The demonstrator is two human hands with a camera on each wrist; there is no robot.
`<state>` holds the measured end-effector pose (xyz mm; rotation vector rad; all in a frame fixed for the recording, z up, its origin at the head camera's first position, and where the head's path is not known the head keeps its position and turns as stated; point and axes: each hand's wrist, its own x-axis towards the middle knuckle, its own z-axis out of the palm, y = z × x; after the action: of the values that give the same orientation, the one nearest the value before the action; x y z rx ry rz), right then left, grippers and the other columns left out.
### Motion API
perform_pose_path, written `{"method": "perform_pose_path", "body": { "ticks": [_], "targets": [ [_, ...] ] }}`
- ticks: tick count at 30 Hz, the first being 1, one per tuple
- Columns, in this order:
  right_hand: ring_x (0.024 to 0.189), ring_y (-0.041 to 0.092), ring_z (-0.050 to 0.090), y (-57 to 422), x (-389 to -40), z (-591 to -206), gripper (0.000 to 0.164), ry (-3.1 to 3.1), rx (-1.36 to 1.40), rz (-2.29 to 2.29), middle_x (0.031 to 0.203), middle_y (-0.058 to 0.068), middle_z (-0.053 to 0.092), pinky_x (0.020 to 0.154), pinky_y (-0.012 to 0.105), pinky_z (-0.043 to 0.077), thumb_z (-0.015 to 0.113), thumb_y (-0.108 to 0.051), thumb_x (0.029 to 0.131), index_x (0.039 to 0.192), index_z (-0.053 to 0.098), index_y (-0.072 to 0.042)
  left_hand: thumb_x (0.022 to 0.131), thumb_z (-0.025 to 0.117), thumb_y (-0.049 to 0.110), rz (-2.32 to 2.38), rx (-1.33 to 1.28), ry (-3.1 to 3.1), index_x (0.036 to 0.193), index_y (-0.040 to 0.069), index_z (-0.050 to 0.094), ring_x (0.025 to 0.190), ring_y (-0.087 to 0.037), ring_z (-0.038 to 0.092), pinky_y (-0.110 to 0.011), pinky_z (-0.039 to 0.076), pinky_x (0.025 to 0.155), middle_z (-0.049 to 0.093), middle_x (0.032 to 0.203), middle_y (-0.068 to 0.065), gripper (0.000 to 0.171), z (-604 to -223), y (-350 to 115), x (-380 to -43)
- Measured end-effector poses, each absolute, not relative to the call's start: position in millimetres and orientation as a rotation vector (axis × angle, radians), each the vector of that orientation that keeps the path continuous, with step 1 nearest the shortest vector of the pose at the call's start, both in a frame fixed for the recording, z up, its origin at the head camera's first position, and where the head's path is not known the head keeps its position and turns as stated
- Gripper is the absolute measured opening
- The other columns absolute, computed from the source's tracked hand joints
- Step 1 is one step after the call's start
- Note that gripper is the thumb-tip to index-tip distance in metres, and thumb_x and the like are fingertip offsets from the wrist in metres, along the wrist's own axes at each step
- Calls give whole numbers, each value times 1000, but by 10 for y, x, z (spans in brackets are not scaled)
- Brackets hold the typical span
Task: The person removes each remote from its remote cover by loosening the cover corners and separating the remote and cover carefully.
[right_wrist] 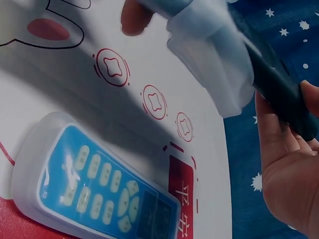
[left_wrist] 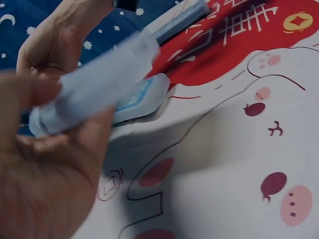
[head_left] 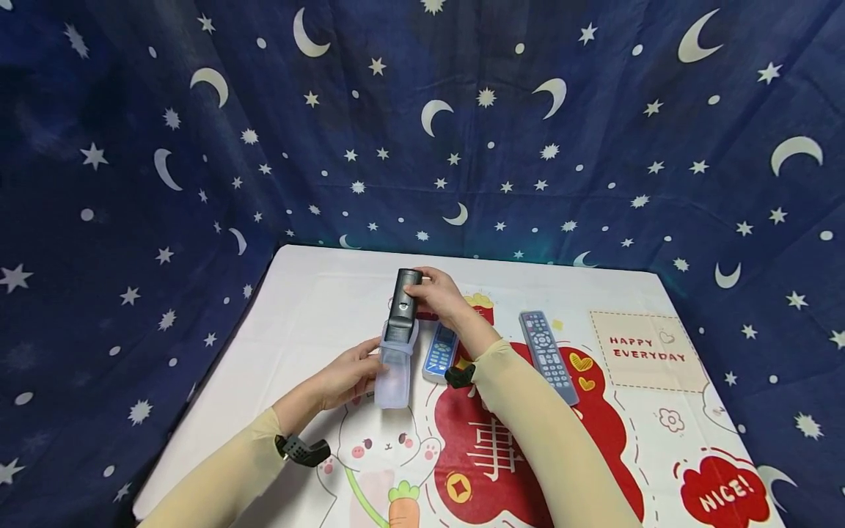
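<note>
A black remote control (head_left: 403, 297) is partly inside a translucent silicone sleeve (head_left: 393, 378), its upper half bare. My right hand (head_left: 439, 295) grips the bare upper end, thumb across its face. Lower down, my left hand (head_left: 350, 375) pinches the sleeve between thumb and fingers. In the left wrist view the sleeve (left_wrist: 99, 82) hangs past my left hand (left_wrist: 55, 174), somewhat blurred. The right wrist view shows the sleeve's loose edge (right_wrist: 214, 55) bunched around the remote (right_wrist: 279, 82), with my right hand (right_wrist: 294, 174) around the far end.
A blue-faced remote in a clear cover (head_left: 439, 355) lies on the table just right of the sleeve. Farther right lies a grey remote (head_left: 548, 356), also covered. The white tablecloth (head_left: 317, 293) carries printed drawings. A dark starry curtain (head_left: 396, 183) stands behind and at the sides.
</note>
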<state>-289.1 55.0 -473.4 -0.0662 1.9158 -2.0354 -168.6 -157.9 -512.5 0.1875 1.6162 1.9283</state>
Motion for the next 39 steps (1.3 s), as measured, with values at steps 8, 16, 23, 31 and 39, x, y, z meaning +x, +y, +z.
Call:
{"method": "perform_pose_path", "body": {
  "ticks": [8, 16, 23, 31, 39],
  "targets": [
    [99, 29, 70, 544, -2877, -4679, 55, 1950, -61, -2039, 131, 22, 62, 96, 52, 54, 70, -7, 96, 146, 49, -7, 99, 62, 0, 1862, 164, 1732, 159, 8, 26, 101, -19, 67, -32, 57, 85, 70, 116, -12, 71, -5077, -1617, -1742],
    [100, 29, 68, 551, -2865, -4720, 51, 1944, -59, -2056, 131, 21, 62, 97, 52, 54, 70, -9, 96, 143, 52, -8, 99, 59, -6, 1858, 303, 1628, 166, 17, 9, 106, -23, 67, -37, 57, 90, 67, 123, -16, 87, -5111, -1664, -1717],
    [99, 29, 69, 537, -2879, -4758, 51, 1939, -63, -2074, 129, 21, 62, 97, 54, 54, 70, -8, 96, 143, 52, -7, 97, 59, -9, 1819, 334, 1568, 166, 24, 0, 102, -24, 68, -38, 58, 88, 68, 116, -15, 96, -5102, -1683, -1708],
    [93, 25, 70, 543, -2876, -4772, 53, 1942, -96, -2050, 129, 20, 63, 89, 47, 58, 71, -9, 96, 145, 50, -8, 92, 61, -9, 1760, 365, 1611, 165, 27, -4, 105, -25, 67, -39, 58, 87, 64, 126, -16, 104, -5110, -1692, -1698],
    [100, 28, 70, 559, -2854, -4759, 64, 1844, -143, -2082, 133, 24, 61, 98, 53, 53, 69, -8, 97, 154, 42, -15, 102, 57, 6, 1820, 258, 1756, 165, 32, 9, 100, -27, 66, -40, 57, 78, 62, 132, -16, 84, -5166, -1636, -1729]
  ]
}}
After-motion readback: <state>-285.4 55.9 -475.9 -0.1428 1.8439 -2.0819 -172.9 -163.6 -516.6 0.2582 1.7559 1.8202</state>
